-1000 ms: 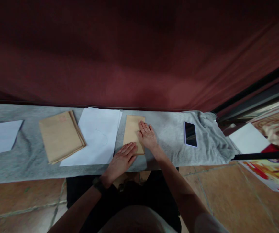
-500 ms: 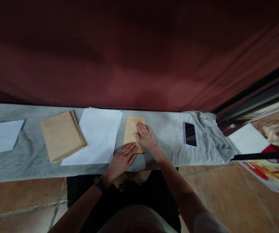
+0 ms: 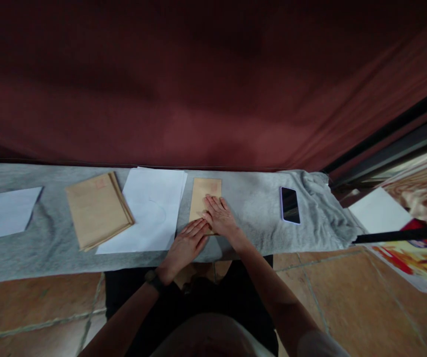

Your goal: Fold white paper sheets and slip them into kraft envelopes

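While both hands lie flat with fingers extended, grasping nothing, the brown envelope (image 3: 198,202) beneath them is partly hidden by the left hand (image 3: 185,248) and right hand (image 3: 219,217). Just beyond the right fingertips we cannot read its red marking (image 3: 214,187). Left of the hands, we note a brown stack (image 3: 100,210) overlapping white sheets (image 3: 144,210).

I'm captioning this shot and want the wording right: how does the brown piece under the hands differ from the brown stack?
The brown piece is narrower; the brown stack is wider.
The piece lies nearly straight, while the stack sits askew, overlapping the white paper.
The left hand and right hand rest on the piece; neither touches the stack.
Both are brown with reddish marks near the top.
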Demonstrator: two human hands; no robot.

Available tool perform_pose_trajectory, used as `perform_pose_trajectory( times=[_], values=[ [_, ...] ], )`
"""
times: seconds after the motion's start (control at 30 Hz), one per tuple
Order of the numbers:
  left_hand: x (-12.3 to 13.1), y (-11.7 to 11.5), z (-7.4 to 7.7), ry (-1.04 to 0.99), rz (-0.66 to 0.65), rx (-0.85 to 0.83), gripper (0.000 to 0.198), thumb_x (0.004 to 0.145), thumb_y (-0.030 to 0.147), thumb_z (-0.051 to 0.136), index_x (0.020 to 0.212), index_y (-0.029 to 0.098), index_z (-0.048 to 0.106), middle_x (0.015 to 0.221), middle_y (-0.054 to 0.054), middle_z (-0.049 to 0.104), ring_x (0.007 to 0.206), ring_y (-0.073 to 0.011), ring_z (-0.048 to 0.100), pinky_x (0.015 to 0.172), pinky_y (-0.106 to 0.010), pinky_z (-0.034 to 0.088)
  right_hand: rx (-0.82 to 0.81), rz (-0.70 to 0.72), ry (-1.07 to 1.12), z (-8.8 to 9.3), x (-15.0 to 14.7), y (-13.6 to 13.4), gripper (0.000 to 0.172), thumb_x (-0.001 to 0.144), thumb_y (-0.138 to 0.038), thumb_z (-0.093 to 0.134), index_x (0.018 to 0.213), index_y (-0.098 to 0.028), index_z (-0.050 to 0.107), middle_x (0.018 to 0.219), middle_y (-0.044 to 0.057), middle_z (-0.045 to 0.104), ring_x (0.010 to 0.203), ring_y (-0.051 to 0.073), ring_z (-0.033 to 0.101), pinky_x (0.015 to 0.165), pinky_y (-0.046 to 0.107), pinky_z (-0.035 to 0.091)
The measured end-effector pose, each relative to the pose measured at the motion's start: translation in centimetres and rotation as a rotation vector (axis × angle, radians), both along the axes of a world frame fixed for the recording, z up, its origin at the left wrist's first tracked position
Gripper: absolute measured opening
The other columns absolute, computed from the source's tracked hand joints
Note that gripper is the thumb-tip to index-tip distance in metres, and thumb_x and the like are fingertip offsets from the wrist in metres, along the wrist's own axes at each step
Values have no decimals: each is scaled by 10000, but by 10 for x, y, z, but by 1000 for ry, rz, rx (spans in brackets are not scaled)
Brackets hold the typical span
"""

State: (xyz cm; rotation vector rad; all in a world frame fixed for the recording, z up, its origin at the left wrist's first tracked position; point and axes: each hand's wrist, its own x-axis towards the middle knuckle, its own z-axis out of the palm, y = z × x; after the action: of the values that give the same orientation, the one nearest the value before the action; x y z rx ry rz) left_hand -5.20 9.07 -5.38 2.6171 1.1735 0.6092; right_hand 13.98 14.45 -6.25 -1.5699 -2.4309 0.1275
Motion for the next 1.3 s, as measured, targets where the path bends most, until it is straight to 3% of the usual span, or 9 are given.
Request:
perform_pose_trajectory(
  times=[0.23,0.63,0.77,0.93,1.13,1.23,1.3],
  values=[
    [-2,-1,-2,-35,15,-1,393,1039,297,466,1384,196,627,1417,-117,669,1351,-274,597,1159,-506,503,-14,57,32,0,1,-11,579,1101,-398,391,1631,-177,324,1696,96,326,1584,244,293,1304,505,240],
    [-3,-4,-5,-80,164,-11,290,994,334,567,1228,165,590,1235,-158,670,1222,-314,626,1060,-494,548,-41,103,66,4,-1,-30,556,1106,-405,381,1615,-182,365,1688,81,350,1582,237,298,1313,505,229],
    [-2,-3,-6,-118,200,5,431,995,353,556,1379,164,503,1401,-193,598,1365,-336,552,1119,-534,506,-68,125,76,6,0,-37,548,1107,-422,388,1607,-198,388,1680,69,365,1578,227,311,1316,488,231],
    [-1,-1,-2,-130,174,-44,624,991,295,521,1571,193,314,1566,-168,490,1485,-303,448,1193,-521,445,-98,168,106,8,2,-49,567,1107,-471,385,1592,-180,415,1671,64,377,1560,208,350,1321,453,237],
    [-3,-2,-3,-84,149,-63,681,943,230,523,1590,200,315,1536,-155,540,1441,-305,501,1164,-516,465,-112,217,211,14,8,-56,469,1088,-455,468,1500,-250,558,1562,37,552,1485,189,474,1294,437,302],
    [-4,-3,-4,-60,140,-42,585,973,268,517,1543,202,403,1485,-157,588,1406,-319,535,1136,-523,481,-112,220,322,15,10,-56,365,1100,-386,448,1349,-277,692,1428,9,681,1380,161,587,1237,395,392],
    [-4,-3,-4,-46,143,-24,500,997,304,515,1484,197,480,1461,-161,606,1396,-325,544,1125,-523,488,-136,171,403,13,12,-56,404,1122,-341,377,1211,-276,766,1279,0,767,1249,143,678,1148,339,479]
  ],
)
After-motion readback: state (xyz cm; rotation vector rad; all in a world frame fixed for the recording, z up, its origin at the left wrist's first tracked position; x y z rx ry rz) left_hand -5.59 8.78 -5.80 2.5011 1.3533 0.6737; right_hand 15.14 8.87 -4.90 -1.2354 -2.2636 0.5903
